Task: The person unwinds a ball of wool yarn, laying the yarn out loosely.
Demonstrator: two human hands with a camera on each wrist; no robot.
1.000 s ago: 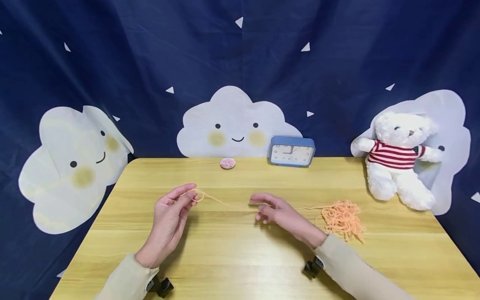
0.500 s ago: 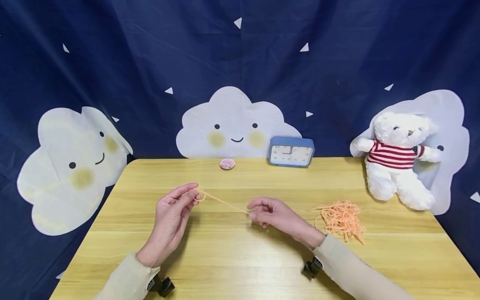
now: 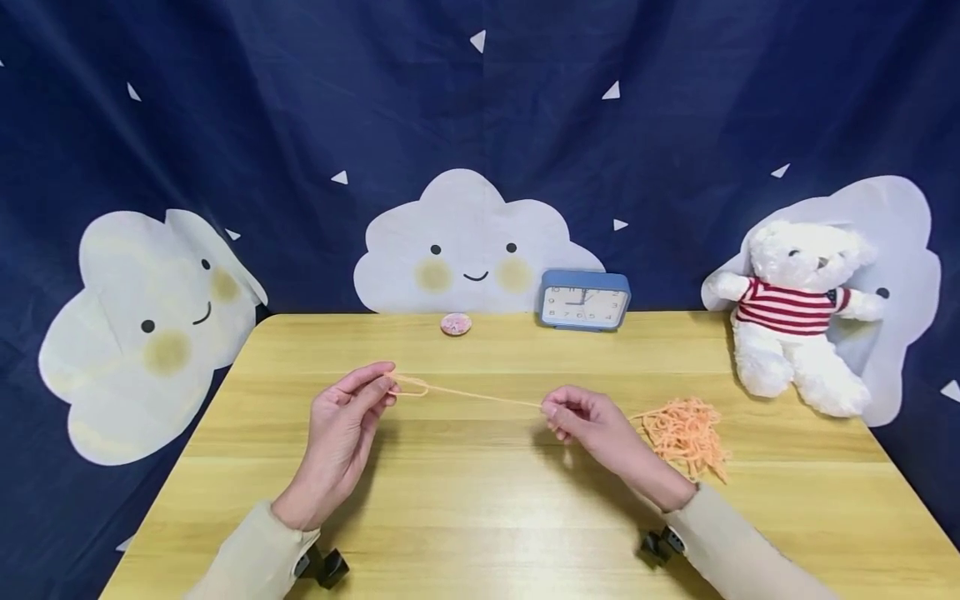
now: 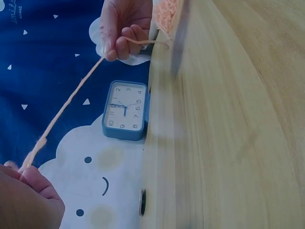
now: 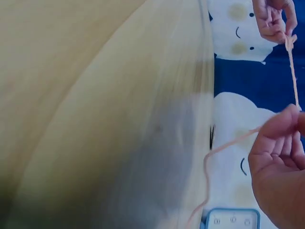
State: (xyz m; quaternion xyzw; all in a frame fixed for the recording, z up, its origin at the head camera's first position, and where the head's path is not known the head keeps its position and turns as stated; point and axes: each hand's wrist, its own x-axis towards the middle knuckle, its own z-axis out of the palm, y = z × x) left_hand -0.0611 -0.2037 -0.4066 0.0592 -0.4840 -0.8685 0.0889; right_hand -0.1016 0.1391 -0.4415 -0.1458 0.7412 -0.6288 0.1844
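An orange strand of yarn [image 3: 480, 395] runs taut between the two hands above the table. My left hand [image 3: 347, 429] pinches it between thumb and fingers, and a small loop [image 3: 415, 387] of the yarn sticks out to the right of the fingertips. On the other end, my right hand [image 3: 592, 429] pinches the strand with thumb and forefinger. In the right wrist view a slack length of yarn [image 5: 207, 176] hangs from the right hand toward the table. A loose heap of the same orange yarn [image 3: 686, 437] lies to the right, partly behind the right wrist.
At the table's back edge stand a blue clock [image 3: 585, 300] and a small round pink object [image 3: 455, 324]. A white teddy bear [image 3: 802, 321] in a striped shirt sits at the back right. Behind the wooden table [image 3: 465, 525] hangs a dark blue curtain [image 3: 300, 108].
The right hand first slid left along the yarn with spread fingers, then pinched the strand and moved back right, pulling it taut. The left hand's loop looks longer and flatter.
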